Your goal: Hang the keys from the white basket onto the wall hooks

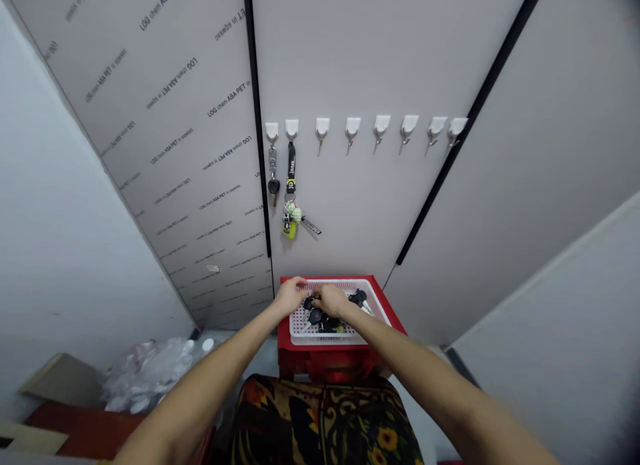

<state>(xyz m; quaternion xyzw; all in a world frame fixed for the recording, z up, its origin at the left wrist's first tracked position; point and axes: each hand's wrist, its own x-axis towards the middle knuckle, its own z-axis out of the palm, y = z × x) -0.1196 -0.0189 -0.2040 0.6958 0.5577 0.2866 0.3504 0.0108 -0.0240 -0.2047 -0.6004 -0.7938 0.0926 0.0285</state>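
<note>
The left hand [290, 296] is at the rear left of the white basket [330, 340], and the right hand [331, 300] is over the black keys [315, 316] inside it; whether either grips a key cannot be determined. The basket rests on the red desk [283, 330], below eight wall hooks [353, 124], two carrying keyrings [291, 168].

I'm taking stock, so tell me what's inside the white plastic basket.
Inside the white plastic basket lie several black-headed keys, some near its right end. Whatever lies beneath the right hand or under the upper keys is covered.
</note>
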